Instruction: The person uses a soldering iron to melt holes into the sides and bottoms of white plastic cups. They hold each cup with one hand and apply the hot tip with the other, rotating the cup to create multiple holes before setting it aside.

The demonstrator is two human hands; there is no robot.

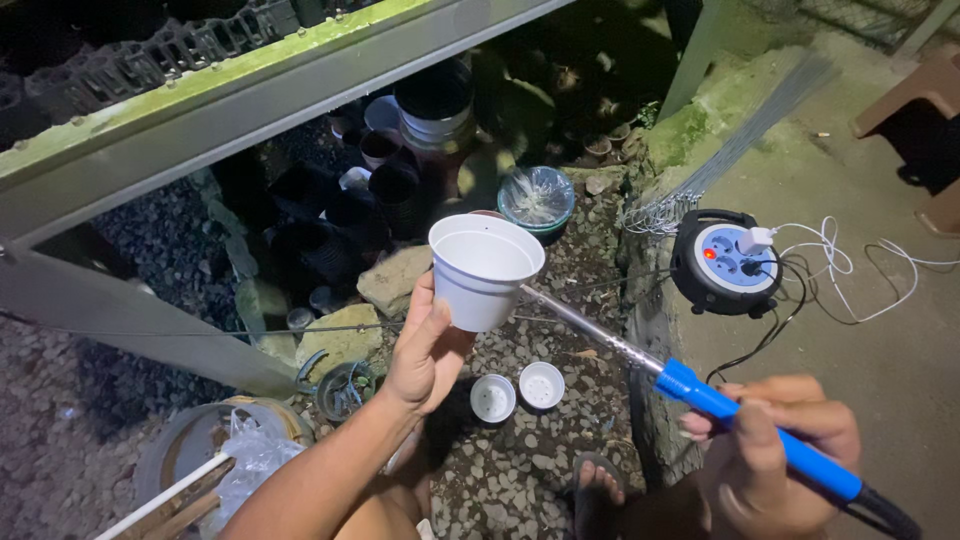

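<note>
- The white plastic pot (484, 270) is held up above the gravel ground (520, 480), its open mouth turned to the camera and a little tilted.
- The left hand (425, 350) is closed on the pot from below: the thumb presses on the near wall, the other fingers are behind it.
- The right hand (775, 455) is clamped around the blue handle of a soldering iron (700, 395); the metal shaft of the iron goes up and left, and its tip meets the side of the pot.
- Below the pot, between the two hands, two small white pots (517, 391) stand side by side on the gravel.
- Above the right hand sits one round black cable reel (722, 262) with a blue face and a white plug in it.
- Beside the reel lies one bundle of thin wires (730, 150).
- Beyond the left hand, several dark pots (395, 190) stand under a metal beam (200, 120).
</note>
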